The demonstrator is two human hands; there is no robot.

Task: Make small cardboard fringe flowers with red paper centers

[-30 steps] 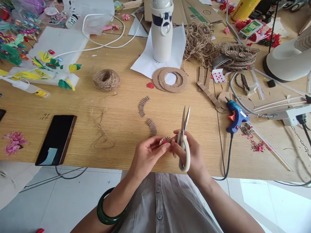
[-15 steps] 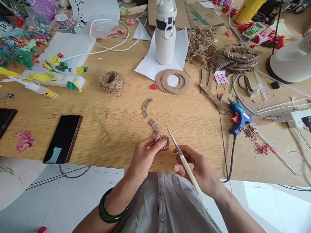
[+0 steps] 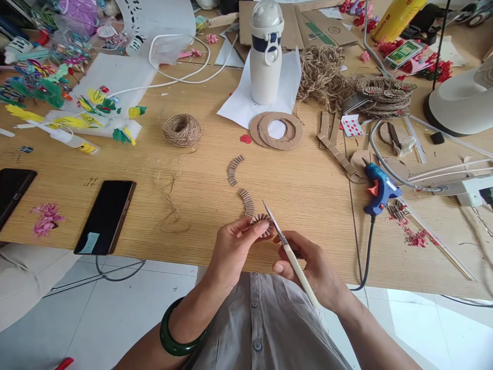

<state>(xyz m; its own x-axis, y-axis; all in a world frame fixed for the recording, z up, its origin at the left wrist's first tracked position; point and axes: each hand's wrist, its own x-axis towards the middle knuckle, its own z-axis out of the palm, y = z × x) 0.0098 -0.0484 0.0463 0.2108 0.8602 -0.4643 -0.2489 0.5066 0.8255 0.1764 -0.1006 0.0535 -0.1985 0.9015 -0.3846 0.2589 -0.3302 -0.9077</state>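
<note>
My left hand (image 3: 233, 249) pinches a small round of ribbed corrugated cardboard (image 3: 265, 221) between thumb and fingers, just above the table's front edge. Part of that round is hidden by the thumb. My right hand (image 3: 308, 262) grips white-handled scissors (image 3: 296, 263), seen edge-on, their pointed metal blades angled up and left. The blades are right beside the cardboard round; whether they touch it I cannot tell. Behind my left hand lies a curved corrugated strip (image 3: 247, 202), with another curved strip (image 3: 234, 169) a little farther back.
A twine coil (image 3: 182, 130) and loose thread lie left of centre. Farther left is a phone (image 3: 106, 218). At the back stand a white bottle (image 3: 265, 72) and cardboard rings (image 3: 283, 143). A blue glue gun (image 3: 379, 190) rests on the right, its cord running over the front edge.
The cardboard round in my left hand has shifted slightly right, closer to the scissors. My right hand is nearly still. The whole view has shifted slightly.
</note>
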